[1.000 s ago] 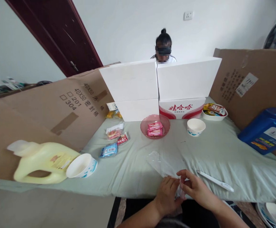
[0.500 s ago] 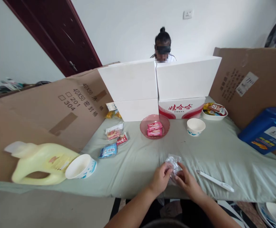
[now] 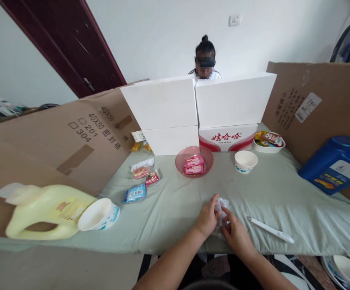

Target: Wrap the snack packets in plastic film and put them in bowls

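Note:
A crumpled clear plastic bag (image 3: 223,205) lies at the near edge of the cloth-covered table, between my two hands. My left hand (image 3: 207,217) grips it from the left, its index finger raised along the bag's far end. From the right, my right hand (image 3: 237,233) has its fingers curled onto the bag. Both hands partly cover it, and what it may contain I cannot make out. A white pen-like tool (image 3: 270,230) rests on the cloth to the right of my right hand.
Beyond my hands stand a pink bowl (image 3: 179,163) with pink packets and a paper bowl (image 3: 246,162). Snack packets (image 3: 134,193) lie left, near a tilted paper bowl (image 3: 98,215) and a yellow jug (image 3: 51,209). White boxes (image 3: 163,104) screen a person opposite. A blue bottle (image 3: 333,165) leans right.
My left hand has shifted slightly up, its index finger now stretched out over the bag's far end. The right hand has moved a little. The whole view has tilted slightly.

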Available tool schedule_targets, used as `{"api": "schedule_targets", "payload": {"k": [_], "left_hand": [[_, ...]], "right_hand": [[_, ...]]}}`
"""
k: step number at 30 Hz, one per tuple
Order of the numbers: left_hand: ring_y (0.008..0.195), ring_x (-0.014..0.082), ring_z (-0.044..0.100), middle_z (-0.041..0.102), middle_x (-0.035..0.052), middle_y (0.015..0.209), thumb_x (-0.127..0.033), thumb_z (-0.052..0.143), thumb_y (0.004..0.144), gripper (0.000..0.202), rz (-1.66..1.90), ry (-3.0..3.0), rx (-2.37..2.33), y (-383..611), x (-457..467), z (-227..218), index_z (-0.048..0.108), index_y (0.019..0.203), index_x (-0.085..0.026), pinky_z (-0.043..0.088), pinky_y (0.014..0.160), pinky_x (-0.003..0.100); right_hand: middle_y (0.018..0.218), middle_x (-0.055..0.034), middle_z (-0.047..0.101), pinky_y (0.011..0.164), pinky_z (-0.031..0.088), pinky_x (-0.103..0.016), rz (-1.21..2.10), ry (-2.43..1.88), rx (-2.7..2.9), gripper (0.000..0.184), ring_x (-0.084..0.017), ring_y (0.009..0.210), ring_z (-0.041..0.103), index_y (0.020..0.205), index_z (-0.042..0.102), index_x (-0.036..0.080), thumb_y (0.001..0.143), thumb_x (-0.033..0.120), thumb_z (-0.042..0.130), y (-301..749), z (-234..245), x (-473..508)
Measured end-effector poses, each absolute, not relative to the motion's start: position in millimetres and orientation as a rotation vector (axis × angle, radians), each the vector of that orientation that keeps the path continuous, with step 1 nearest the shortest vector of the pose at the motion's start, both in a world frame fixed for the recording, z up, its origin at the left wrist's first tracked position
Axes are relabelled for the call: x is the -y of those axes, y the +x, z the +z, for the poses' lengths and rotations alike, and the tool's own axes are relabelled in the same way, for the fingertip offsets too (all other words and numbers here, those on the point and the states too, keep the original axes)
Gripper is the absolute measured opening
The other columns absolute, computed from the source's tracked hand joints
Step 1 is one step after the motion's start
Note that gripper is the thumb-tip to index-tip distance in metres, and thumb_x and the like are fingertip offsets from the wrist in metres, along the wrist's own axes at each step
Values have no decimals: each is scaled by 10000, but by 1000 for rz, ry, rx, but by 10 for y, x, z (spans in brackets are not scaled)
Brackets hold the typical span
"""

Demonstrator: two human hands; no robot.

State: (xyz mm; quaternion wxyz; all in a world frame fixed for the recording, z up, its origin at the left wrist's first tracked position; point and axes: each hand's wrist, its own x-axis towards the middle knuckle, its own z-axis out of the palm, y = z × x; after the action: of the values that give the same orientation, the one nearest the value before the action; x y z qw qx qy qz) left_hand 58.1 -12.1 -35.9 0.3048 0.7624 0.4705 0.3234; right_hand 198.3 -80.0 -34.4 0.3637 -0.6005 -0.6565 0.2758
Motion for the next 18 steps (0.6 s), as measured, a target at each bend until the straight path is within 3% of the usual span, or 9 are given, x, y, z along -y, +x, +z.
{"api": "schedule_targets", "payload": {"k": [6,12,15,18], "left_hand": [[1032,214,618,644,87,1159,-81,491,842,369,940,2187,-1224,605,98,-410,543,1197,-167,507,939,435],[1109,263,541,558,112,1236,-144,518,877,235,863,2360,-1413,615,118,-310,620,1087,-171,475,956,476],[1091,273,515,527,95,1244,-177,557,873,228,780,2437,-1522,627,129,-262,638,1084,-206,472,934,495],[1078,266,501,528,87,1217,-169,586,856,244,804,2471,-1517,638,141,-237,631,1091,-214,472,931,489]], "right_hand": [[1199,-125,602,936,505,-383,528,-1561,1770,495,-228,1100,603,1247,530,169,765,135,424,1958,-432,803],[1226,-162,565,917,503,-370,427,-1761,1848,505,-241,1076,604,1270,514,138,766,120,489,1918,-343,777],[1218,-191,553,870,499,-414,254,-1875,1909,456,-288,1035,594,1237,550,131,788,204,592,1990,-118,759],[1199,-165,577,921,440,-488,114,-1734,2054,395,-326,1093,537,1175,600,173,818,335,645,2106,111,781]]}}
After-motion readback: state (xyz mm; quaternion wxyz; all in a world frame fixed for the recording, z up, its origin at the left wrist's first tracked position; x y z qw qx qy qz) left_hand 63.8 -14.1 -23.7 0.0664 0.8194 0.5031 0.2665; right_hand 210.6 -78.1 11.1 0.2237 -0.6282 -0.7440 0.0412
